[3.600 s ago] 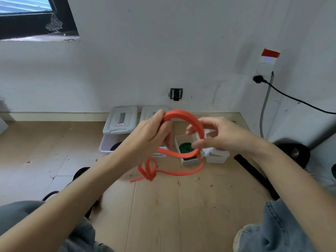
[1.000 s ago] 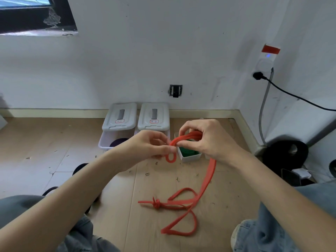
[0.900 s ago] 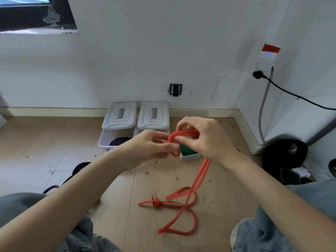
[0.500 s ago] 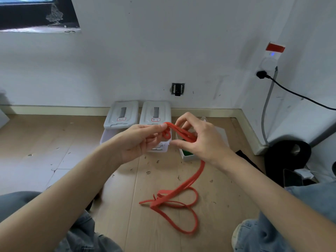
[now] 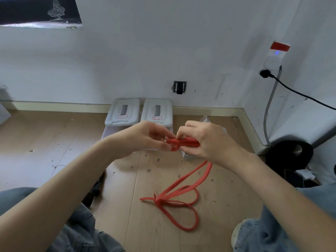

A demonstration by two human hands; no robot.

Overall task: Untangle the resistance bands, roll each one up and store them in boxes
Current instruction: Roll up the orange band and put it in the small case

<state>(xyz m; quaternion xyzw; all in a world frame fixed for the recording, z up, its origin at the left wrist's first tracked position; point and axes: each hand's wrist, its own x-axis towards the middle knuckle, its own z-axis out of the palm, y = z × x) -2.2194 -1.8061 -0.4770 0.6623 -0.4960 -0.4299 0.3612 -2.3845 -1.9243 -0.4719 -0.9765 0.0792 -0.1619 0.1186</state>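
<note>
Head view, frame centre: the left hand (image 5: 145,140) and right hand (image 5: 207,142) both pinch one end of the red resistance band (image 5: 183,142), fingers closed on a small starting coil. Its tail drops to the wooden floor (image 5: 54,146), knotted lower centre (image 5: 156,200). Rolling well likely means freeing that knot first, keeping turns flat and tight.

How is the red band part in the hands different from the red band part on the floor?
The held end of the red band is bunched small and tight between the left hand and the right hand; the floor part sprawls in wide, loose loops. The held end is up in the air; the floor part lies flat on the wood. The floor part has a knot. Both are one same red band.
</note>
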